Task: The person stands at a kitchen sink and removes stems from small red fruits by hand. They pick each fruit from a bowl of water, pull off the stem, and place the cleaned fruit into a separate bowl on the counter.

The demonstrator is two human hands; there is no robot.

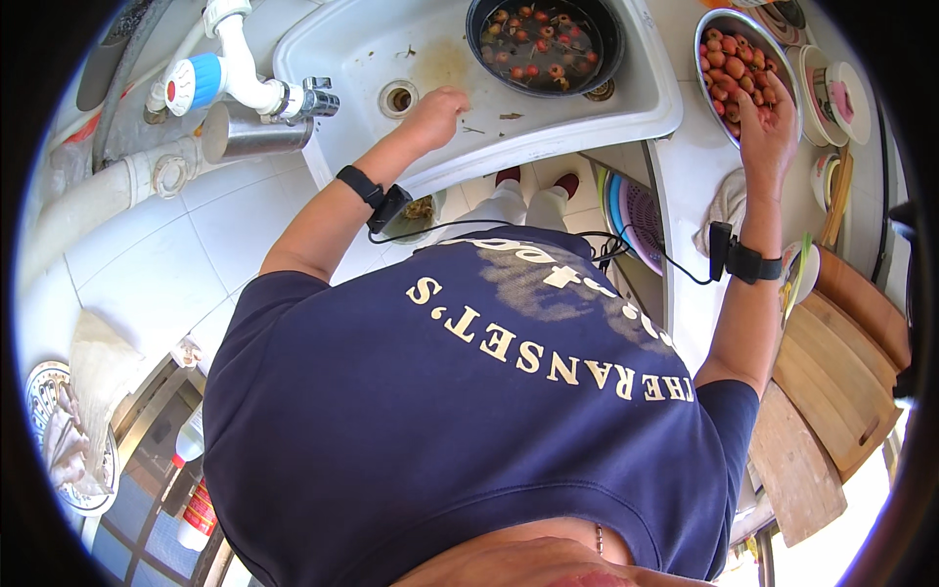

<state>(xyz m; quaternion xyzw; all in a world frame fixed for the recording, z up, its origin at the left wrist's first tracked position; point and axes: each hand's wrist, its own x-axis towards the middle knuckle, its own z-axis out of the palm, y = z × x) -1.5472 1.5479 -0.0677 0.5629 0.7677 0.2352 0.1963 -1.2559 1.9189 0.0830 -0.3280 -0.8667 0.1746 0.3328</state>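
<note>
My left hand point(439, 117) is over the white sink point(352, 147), just right of the drain hole, with its fingers curled; whether something small is in them cannot be seen. Small red fruits, apparently hawthorns, float in water in a dark round basin point(473, 48) at the sink's far right. To the right of the sink, a metal bowl point(791, 73) holds many more red fruits point(733, 67). Over its near edge reaches my right hand point(768, 132), thumb and fingers spread among the fruits. Bits of stem or leaf point(511, 116) lie on the sink bottom.
A white pipe with a blue-banded fitting and metal tap point(319, 99) juts over the sink's left side. Stacked bowls point(814, 125), a cloth point(726, 205) and wooden boards point(829, 367) stand at right. Colored plastic baskets point(638, 220) and a bin point(422, 220) are below. Cables run between my wristbands.
</note>
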